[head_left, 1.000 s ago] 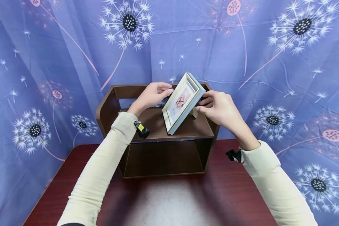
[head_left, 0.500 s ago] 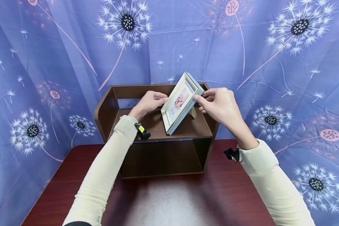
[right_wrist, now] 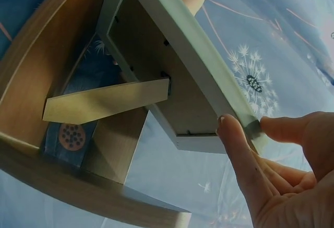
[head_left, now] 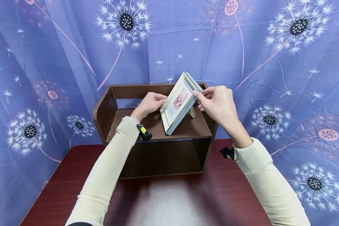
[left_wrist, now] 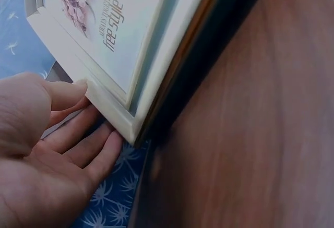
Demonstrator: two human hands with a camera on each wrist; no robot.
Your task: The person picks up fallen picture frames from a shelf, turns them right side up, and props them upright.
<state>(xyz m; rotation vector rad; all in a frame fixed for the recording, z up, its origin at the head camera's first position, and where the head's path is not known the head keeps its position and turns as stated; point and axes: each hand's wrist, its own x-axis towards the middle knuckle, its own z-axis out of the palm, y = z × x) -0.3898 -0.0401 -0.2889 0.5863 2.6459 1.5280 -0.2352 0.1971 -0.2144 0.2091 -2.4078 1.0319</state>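
frame settling on the shelf top

both hands are drawing slightly nearer the body than a second ago, the picture frame (head_left: pixel 178 105) sitting a touch lower. head view: it is leaning tilted on the brown shelf (head_left: pixel 107 106) atop the red table (head_left: pixel 186 201), the left hand (head_left: pixel 149 103) touching its left edge with relaxed fingers, the right hand (head_left: pixel 217 102) pinching its right edge. left wrist view: straight fingers (left_wrist: pixel 78 139) are touching the frame's corner (left_wrist: pixel 125 129). right wrist view: thumb and finger (right_wrist: pixel 240 150) are pinching the rim, the easel stand (right_wrist: pixel 104 103) propping the back.

Head view: high, looking down; wrist views close; all share picture frame (head_left: pixel 178 103).
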